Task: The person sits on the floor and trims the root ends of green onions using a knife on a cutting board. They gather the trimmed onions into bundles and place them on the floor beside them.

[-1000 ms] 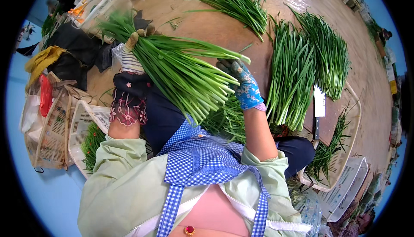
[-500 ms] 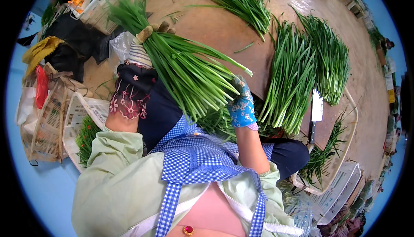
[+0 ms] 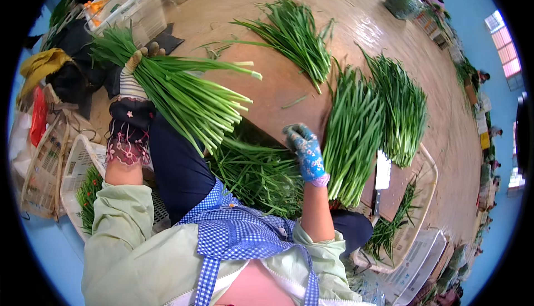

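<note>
My left hand (image 3: 135, 78), in a striped glove with a dark lace cuff, is closed round a bunch of garlic chives (image 3: 186, 97) at the left. The leafy tops fan out past the hand, and the pale cut ends point right and down. My right hand (image 3: 303, 147), in a blue flowered glove, hovers apart from that bunch with its fingers curled; nothing shows in them. Beside it, to the right, lies a pile of garlic chives (image 3: 356, 133) on a brown board (image 3: 267, 100). Loose green leaves (image 3: 256, 178) lie below, between my legs.
Further chives lie in a second pile (image 3: 397, 105) at the right and a third (image 3: 297, 36) at the far side. A knife (image 3: 382, 175) with a black handle rests near the right pile. Plastic baskets (image 3: 428, 175) stand right and left; a red bag (image 3: 38, 117) is far left.
My left hand has carried the bunch left. My right hand has come away from the cut ends and sits a little lower. The whole view has shifted.
</note>
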Demonstrator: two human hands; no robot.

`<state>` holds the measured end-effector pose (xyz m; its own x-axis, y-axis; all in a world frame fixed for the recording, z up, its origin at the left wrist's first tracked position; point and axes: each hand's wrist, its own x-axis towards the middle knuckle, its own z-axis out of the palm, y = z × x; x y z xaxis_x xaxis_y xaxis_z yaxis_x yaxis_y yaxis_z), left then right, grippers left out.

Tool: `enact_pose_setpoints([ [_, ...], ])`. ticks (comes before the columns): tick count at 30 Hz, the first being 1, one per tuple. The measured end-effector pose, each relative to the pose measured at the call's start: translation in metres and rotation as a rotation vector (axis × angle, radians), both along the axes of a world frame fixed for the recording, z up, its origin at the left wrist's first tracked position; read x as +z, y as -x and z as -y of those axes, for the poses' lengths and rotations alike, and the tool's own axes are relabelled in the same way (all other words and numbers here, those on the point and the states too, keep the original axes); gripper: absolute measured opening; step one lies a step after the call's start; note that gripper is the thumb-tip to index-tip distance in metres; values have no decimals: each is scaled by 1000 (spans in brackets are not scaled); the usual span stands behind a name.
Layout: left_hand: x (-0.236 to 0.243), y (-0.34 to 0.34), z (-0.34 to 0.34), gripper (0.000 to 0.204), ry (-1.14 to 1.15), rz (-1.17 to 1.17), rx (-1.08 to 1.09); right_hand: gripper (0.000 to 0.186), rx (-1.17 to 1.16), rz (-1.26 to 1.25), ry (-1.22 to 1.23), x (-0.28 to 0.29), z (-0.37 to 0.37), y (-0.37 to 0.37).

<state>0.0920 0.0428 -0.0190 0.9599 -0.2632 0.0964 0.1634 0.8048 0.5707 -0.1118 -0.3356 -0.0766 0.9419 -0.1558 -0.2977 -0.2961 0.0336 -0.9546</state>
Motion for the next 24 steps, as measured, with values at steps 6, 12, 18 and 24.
enact_pose_setpoints([
  [6, 5, -15, 7, 17, -69, 10, -5, 29, -226, 78, 1090, -46, 34, -87],
  [12, 5, -15, 23, 15, -63, -103, -160, 29, 574, -47, 934, -26, -19, -35],
  [18, -8, -24, 102, 24, -108, -178, -655, 40, -120, 230, -115, 19, 14, -3],
  [24, -31, -25, 215, 22, -130, -361, -745, 48, -76, 145, -169, -9, -5, -5],
])
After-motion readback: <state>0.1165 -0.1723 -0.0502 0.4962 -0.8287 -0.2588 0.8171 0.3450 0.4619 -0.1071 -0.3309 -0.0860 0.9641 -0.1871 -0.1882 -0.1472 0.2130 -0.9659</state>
